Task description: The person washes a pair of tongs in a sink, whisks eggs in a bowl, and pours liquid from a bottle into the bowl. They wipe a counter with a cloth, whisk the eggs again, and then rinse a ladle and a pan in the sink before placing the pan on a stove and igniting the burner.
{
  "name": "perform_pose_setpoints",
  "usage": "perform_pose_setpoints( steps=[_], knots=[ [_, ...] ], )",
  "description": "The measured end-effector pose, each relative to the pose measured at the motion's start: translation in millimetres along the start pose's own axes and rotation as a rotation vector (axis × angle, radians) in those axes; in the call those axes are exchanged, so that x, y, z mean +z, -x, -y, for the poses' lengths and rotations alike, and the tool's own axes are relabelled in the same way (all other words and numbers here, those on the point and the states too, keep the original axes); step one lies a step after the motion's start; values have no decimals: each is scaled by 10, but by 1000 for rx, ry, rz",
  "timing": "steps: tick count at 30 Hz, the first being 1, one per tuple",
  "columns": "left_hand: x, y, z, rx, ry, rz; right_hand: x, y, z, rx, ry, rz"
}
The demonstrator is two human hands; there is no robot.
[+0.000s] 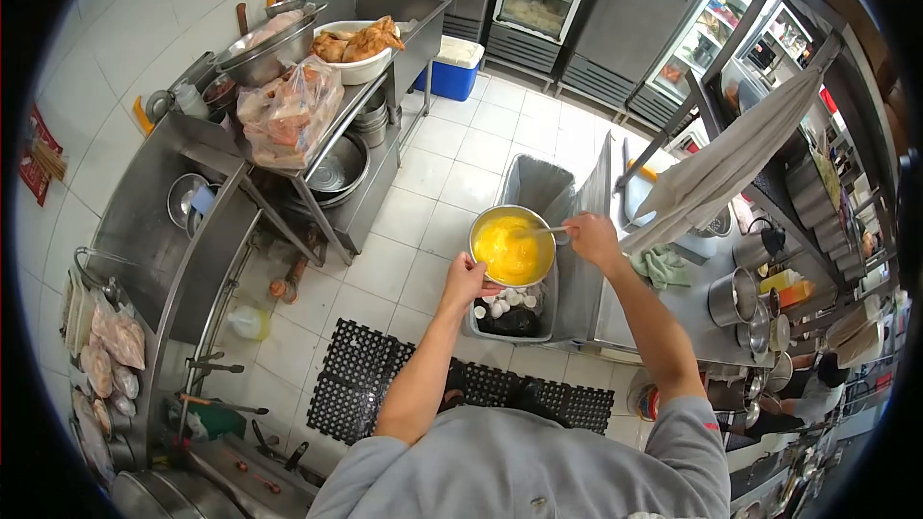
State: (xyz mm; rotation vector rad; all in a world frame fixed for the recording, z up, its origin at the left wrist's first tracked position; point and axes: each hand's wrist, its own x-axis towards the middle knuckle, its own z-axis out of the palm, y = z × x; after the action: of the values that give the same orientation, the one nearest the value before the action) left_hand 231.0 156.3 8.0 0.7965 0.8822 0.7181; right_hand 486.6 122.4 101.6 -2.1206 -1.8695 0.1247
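My left hand (pixel 466 279) grips the near rim of a steel bowl (pixel 512 246) filled with bright yellow beaten egg. The bowl is held in the air above a grey bin (pixel 511 319) that holds several white eggshells. My right hand (pixel 593 236) is closed on a thin metal utensil (pixel 548 230) whose tip dips into the yellow liquid from the right side. Both forearms reach forward from grey sleeves.
A steel counter (pixel 673 298) with metal pots and a green cloth runs on the right. On the left stand a steel rack (pixel 336 135) with bagged meat, a bowl of fried chicken and a sink. Black floor mats (pixel 385 375) lie underfoot; a blue cooler (pixel 452 67) and fridges stand behind.
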Motion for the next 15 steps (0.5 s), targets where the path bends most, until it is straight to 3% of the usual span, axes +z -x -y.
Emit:
perform_pose_setpoints(
  steps=[3, 6, 9, 12, 15],
  knots=[
    [13, -8, -87, 22, -3, -2, 1, 14, 52, -241, -252, 275],
    [20, 47, -62, 1, 1, 20, 20, -12, 42, -15, -96, -19],
    [9, 6, -84, 4, -13, 20, 2, 31, 49, -158, -293, 315],
    [23, 47, -38, -4, 6, 35, 98, 15, -106, 50, -270, 9],
    [-3, -27, -25, 18, 1, 22, 53, 76, -25, -146, -332, 275]
  ],
)
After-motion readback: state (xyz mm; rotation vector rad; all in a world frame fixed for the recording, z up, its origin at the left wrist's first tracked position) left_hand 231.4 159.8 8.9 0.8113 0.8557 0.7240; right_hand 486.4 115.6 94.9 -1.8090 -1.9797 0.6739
